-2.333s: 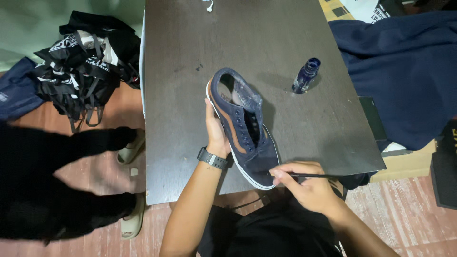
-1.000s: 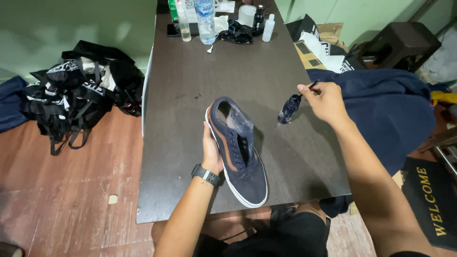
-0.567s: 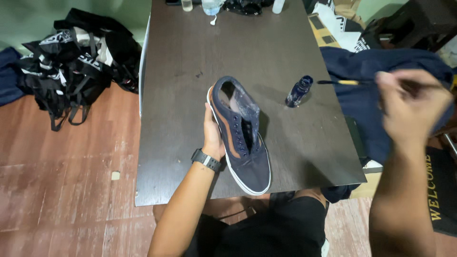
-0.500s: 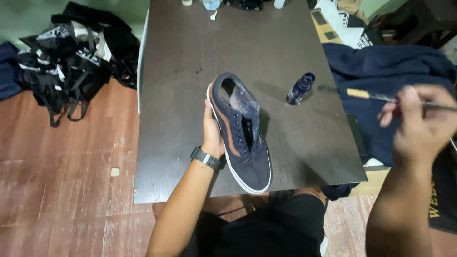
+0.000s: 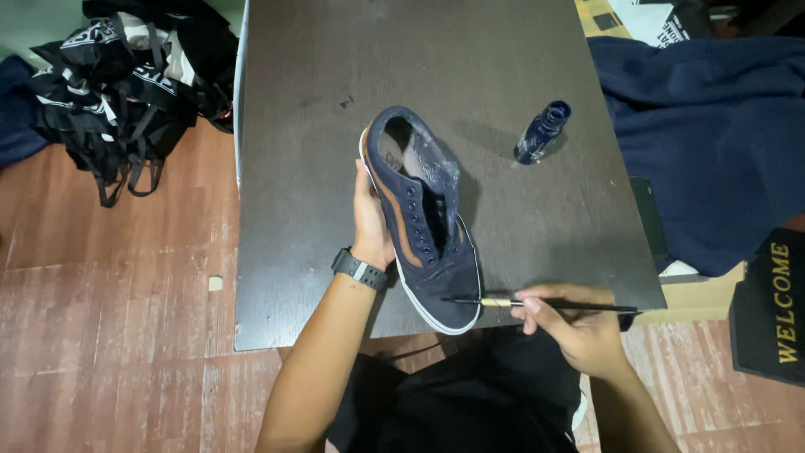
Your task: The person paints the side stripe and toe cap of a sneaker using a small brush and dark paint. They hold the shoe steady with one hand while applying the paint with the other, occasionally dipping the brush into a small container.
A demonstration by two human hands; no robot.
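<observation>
A navy sneaker (image 5: 423, 226) with an orange side stripe and white sole lies on the dark table (image 5: 335, 101), toe toward me. My left hand (image 5: 371, 222), with a black watch on the wrist, grips the shoe's left side. My right hand (image 5: 566, 323) holds a thin paintbrush (image 5: 545, 304) level, with the bristle tip touching the shoe's toe. A small dark blue bottle (image 5: 542, 132) stands open on the table beyond the shoe, to its right.
A heap of black bags with white-patterned straps (image 5: 126, 75) lies on the wooden floor to the left. Dark blue cloth (image 5: 704, 143) covers something right of the table. A black doormat (image 5: 776, 306) lies at the right edge.
My right hand has carried the brush from the bottle, out to the right, then down to the shoe's toe. The left hand and shoe have stayed put.
</observation>
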